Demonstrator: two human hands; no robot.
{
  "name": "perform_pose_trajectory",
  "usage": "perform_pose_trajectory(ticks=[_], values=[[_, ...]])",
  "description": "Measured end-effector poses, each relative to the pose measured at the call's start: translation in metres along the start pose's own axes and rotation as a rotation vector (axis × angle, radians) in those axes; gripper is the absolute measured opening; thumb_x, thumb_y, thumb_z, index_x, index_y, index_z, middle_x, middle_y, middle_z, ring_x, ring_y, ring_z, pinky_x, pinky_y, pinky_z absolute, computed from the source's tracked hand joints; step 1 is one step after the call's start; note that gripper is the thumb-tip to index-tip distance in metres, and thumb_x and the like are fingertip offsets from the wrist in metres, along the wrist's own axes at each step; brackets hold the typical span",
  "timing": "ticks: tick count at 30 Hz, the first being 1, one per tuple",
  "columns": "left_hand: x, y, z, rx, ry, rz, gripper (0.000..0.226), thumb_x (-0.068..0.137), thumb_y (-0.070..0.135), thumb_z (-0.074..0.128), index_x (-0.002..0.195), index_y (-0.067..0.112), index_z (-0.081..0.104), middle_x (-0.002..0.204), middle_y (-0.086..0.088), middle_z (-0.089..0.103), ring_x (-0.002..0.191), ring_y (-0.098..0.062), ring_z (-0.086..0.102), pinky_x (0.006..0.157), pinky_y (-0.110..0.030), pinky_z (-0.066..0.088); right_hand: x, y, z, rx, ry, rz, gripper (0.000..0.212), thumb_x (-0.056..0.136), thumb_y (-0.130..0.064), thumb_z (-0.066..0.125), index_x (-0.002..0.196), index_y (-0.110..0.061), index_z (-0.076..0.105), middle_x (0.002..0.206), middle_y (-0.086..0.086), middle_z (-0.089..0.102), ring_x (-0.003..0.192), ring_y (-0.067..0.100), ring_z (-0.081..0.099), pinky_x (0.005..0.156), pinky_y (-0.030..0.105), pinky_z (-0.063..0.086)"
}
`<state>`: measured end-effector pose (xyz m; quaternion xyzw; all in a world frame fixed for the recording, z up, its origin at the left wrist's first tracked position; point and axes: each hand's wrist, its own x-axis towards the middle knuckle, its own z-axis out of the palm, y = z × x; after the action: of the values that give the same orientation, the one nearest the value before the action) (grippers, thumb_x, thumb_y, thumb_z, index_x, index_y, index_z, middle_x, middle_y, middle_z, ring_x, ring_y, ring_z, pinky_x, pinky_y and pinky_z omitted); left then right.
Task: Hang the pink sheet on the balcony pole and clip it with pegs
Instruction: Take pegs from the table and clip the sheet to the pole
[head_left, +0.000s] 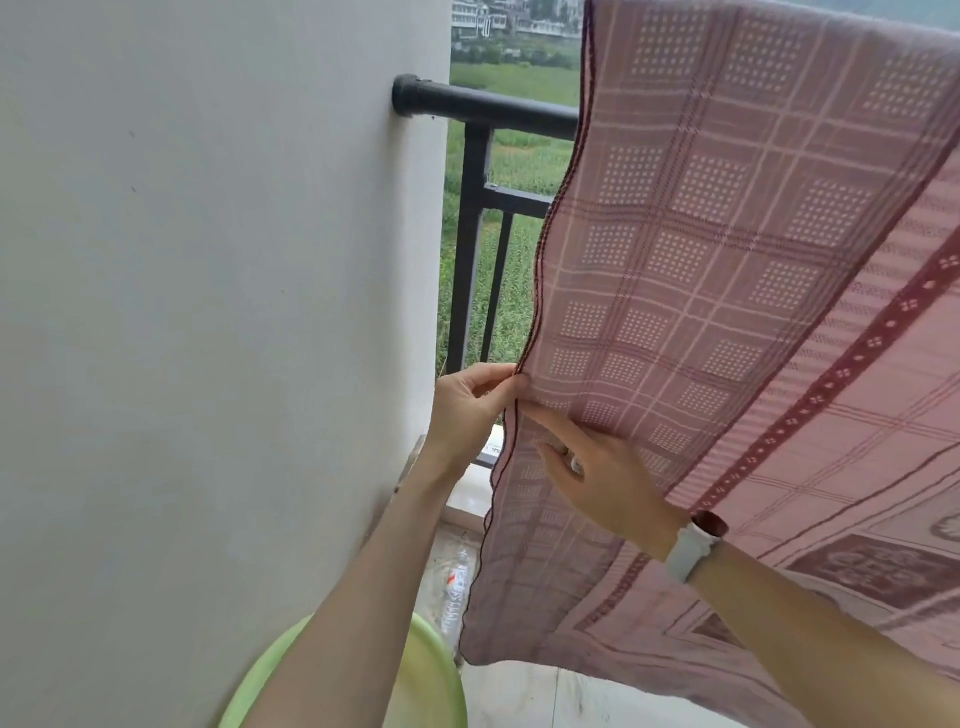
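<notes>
The pink sheet (701, 249), checked with white dots and dark red borders, hangs down from the top right and covers the right half of the view. The black balcony pole (483, 106) runs from the white wall to behind the sheet. My left hand (470, 402) pinches the sheet's dark left edge between thumb and fingers. Just below it, my right hand (597, 478), with a white watch on the wrist, presses on the same edge, fingers on the cloth. No pegs are in view.
A white wall (208, 312) fills the left. Black railing bars (467, 249) stand under the pole, with green fields beyond. A light green tub (436, 670) sits at the bottom, and a plastic bottle (457, 587) lies on the floor by the sill.
</notes>
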<state>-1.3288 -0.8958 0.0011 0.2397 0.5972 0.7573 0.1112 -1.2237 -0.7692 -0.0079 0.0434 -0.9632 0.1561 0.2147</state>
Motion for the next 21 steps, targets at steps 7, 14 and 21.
perform_pose_trajectory(ticks=[7,14,21], values=[[-0.003,-0.007,0.009,0.223,0.156,0.116,0.012,0.088,0.011,0.055,0.086,0.016,0.066,0.071,0.005,0.063,0.059,-0.002,0.055,0.057,-0.017,0.047,0.012,-0.005,-0.049,0.328,-0.305,0.155,0.027,0.093,-0.039,0.037,0.119,-0.040,0.031,0.091,-0.012,0.050,0.065,-0.001,0.052,0.059,0.019,0.043],[0.000,-0.005,-0.005,0.214,0.193,0.107,0.011,0.090,0.012,0.053,0.087,0.012,0.064,0.070,0.002,0.062,0.057,-0.003,0.053,0.054,-0.017,0.044,0.052,-0.051,-0.104,0.260,-0.316,0.058,0.052,0.070,-0.068,0.040,0.110,-0.036,0.038,0.096,0.006,0.060,0.081,0.025,0.061,0.071,0.045,0.053],[-0.011,-0.006,0.005,0.169,0.298,0.093,0.007,0.086,0.014,0.060,0.087,0.016,0.067,0.077,0.005,0.067,0.072,-0.007,0.062,0.067,-0.017,0.051,0.103,-0.073,-0.121,0.013,-0.272,-0.112,0.046,0.077,-0.033,0.068,0.119,-0.020,0.054,0.106,-0.006,0.057,0.090,0.007,0.052,0.076,0.013,0.043]])
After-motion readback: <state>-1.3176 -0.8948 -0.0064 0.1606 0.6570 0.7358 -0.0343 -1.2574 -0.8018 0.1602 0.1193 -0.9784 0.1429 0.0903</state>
